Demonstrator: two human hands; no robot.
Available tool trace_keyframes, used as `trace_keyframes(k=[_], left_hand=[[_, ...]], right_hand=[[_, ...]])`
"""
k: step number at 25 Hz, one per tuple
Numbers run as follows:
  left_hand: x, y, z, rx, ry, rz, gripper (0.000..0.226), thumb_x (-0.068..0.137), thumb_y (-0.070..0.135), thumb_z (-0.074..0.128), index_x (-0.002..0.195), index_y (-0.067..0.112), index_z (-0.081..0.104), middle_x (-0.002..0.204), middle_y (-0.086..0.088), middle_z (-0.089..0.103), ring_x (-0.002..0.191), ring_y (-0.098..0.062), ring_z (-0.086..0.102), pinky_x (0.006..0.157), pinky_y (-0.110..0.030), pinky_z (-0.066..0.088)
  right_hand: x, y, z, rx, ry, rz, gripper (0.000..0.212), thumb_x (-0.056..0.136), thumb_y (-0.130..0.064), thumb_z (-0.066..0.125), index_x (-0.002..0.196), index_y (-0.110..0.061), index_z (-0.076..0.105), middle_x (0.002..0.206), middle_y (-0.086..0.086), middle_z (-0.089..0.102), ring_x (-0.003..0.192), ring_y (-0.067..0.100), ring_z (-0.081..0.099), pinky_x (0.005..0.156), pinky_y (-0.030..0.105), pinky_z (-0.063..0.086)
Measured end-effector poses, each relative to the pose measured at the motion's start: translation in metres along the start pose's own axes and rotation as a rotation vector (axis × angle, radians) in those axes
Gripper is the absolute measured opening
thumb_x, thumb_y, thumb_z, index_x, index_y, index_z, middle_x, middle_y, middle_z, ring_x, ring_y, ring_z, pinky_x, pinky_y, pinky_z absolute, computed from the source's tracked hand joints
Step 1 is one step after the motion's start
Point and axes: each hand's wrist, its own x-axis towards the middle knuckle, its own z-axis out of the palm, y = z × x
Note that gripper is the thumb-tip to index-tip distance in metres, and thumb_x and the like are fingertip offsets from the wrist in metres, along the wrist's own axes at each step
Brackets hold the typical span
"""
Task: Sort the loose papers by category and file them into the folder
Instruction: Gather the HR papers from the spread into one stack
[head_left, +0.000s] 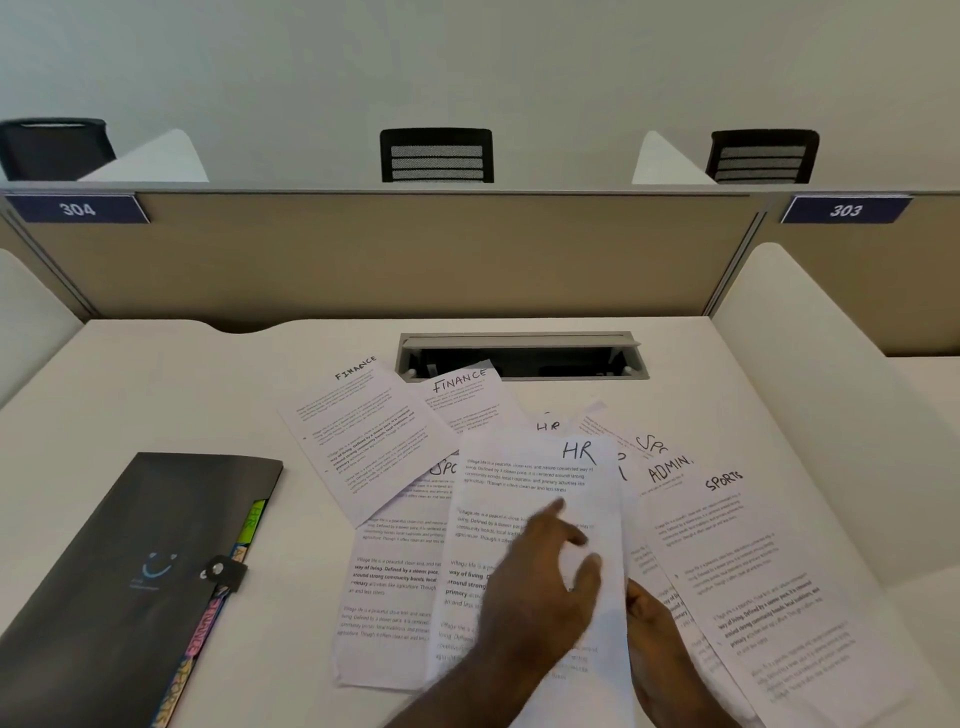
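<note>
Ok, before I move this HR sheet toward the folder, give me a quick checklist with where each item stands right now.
1. HR sheet held: ok, right hand grips its right edge, left hand open above it.
2. Lifted sheet is single: cannot tell.
3. Second HR sheet located: ok, behind the first, partly covered.
4. Folder open: not ok, flap shut at the snap.
5. HR tab findable: ok, green tab shows at the folder's edge.
6. Other sheets sorted: not ok, finance, sports, admin overlap on the desk.
</note>
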Motion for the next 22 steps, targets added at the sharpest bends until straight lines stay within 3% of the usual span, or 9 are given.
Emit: trace_keyframes(k=[2, 3, 5, 6, 8, 10, 14, 19, 22], left_hand=[[0.01, -0.025, -0.02, 0.022, 0.214, -0.002, 0.043, 0.089, 0.044, 0.057, 0.129, 0.035, 0.045, 0.154, 0.02, 0.025, 0.145, -0.008, 0.022, 0.121, -0.042, 0.015], [0.016, -0.042, -0.034, 0.056, 0.301, -0.081, 0.055, 0.088, 0.044, 0.06, 0.138, 0.031, 0.039, 0.157, 0.014, 0.023, 0.147, -0.012, 0.018, 0.121, -0.044, 0.008], [0.023, -0.079, -0.063, -0.073, 0.268, -0.347, 0.081, 0.083, 0.048, 0.068, 0.149, 0.025, 0.028, 0.159, 0.0, 0.027, 0.145, -0.021, 0.027, 0.119, -0.047, 0.019], [0.023, -0.097, -0.075, -0.305, 0.152, -0.473, 0.089, 0.078, 0.048, 0.075, 0.15, 0.024, 0.027, 0.155, -0.006, 0.037, 0.14, -0.025, 0.038, 0.115, -0.048, 0.03], [0.014, -0.119, -0.089, -0.835, -0.193, -0.634, 0.089, 0.069, 0.043, 0.084, 0.144, 0.022, 0.041, 0.135, -0.011, 0.06, 0.122, -0.03, 0.059, 0.105, -0.051, 0.044], [0.001, -0.13, -0.087, -1.017, -0.376, -0.652, 0.077, 0.065, 0.028, 0.086, 0.134, 0.015, 0.054, 0.124, -0.014, 0.067, 0.114, -0.036, 0.064, 0.101, -0.056, 0.047], [-0.008, -0.143, -0.065, -1.064, -0.202, -0.682, 0.059, 0.075, 0.006, 0.079, 0.129, 0.006, 0.056, 0.118, -0.021, 0.069, 0.108, -0.041, 0.066, 0.096, -0.06, 0.048], [-0.002, -0.152, -0.063, -1.044, -0.041, -0.651, 0.047, 0.082, 0.007, 0.071, 0.127, 0.012, 0.058, 0.114, -0.015, 0.072, 0.102, -0.037, 0.069, 0.089, -0.055, 0.055], [0.005, -0.158, -0.069, -1.025, 0.051, -0.601, 0.082, 0.051, 0.035, 0.094, 0.122, 0.015, 0.06, 0.112, -0.009, 0.074, 0.098, -0.027, 0.072, 0.075, -0.037, 0.061]], right_hand=[[0.003, 0.006, -0.006, -0.035, -0.026, 0.055, 0.033, 0.074, -0.038, 0.076, 0.099, -0.015, 0.074, 0.102, 0.017, 0.073, 0.096, 0.038, 0.069, 0.08, 0.052, 0.057], [0.005, 0.007, -0.009, -0.055, -0.025, 0.088, 0.017, 0.088, -0.023, 0.063, 0.1, -0.016, 0.074, 0.105, 0.018, 0.072, 0.097, 0.038, 0.069, 0.083, 0.055, 0.056], [0.008, 0.004, -0.01, -0.105, -0.031, 0.129, 0.023, 0.096, -0.012, 0.049, 0.104, -0.012, 0.071, 0.105, 0.018, 0.072, 0.094, 0.035, 0.071, 0.084, 0.054, 0.056], [0.008, 0.0, -0.007, -0.111, -0.049, 0.129, 0.023, 0.097, -0.012, 0.048, 0.105, -0.01, 0.07, 0.105, 0.017, 0.073, 0.093, 0.034, 0.071, 0.083, 0.052, 0.056], [0.01, -0.004, 0.003, -0.135, -0.102, 0.108, 0.023, 0.097, -0.014, 0.049, 0.107, -0.008, 0.069, 0.104, 0.016, 0.073, 0.094, 0.033, 0.071, 0.081, 0.047, 0.058], [0.014, -0.005, 0.012, -0.188, -0.151, 0.127, 0.023, 0.097, -0.017, 0.05, 0.107, -0.007, 0.069, 0.103, 0.015, 0.073, 0.094, 0.031, 0.071, 0.079, 0.043, 0.058], [0.028, -0.014, 0.03, -0.297, -0.236, 0.165, 0.026, 0.099, -0.023, 0.047, 0.099, -0.014, 0.071, 0.098, 0.008, 0.075, 0.09, 0.025, 0.072, 0.077, 0.035, 0.057], [0.055, -0.037, 0.046, -0.524, -0.424, 0.243, 0.029, 0.1, -0.032, 0.043, 0.106, -0.023, 0.069, 0.101, -0.002, 0.075, 0.093, 0.019, 0.071, 0.075, 0.027, 0.055], [0.094, -0.05, 0.051, -0.662, -0.428, 0.266, 0.044, 0.101, -0.046, 0.032, 0.102, -0.022, 0.069, 0.091, -0.002, 0.075, 0.077, 0.017, 0.069, 0.063, 0.026, 0.053]])
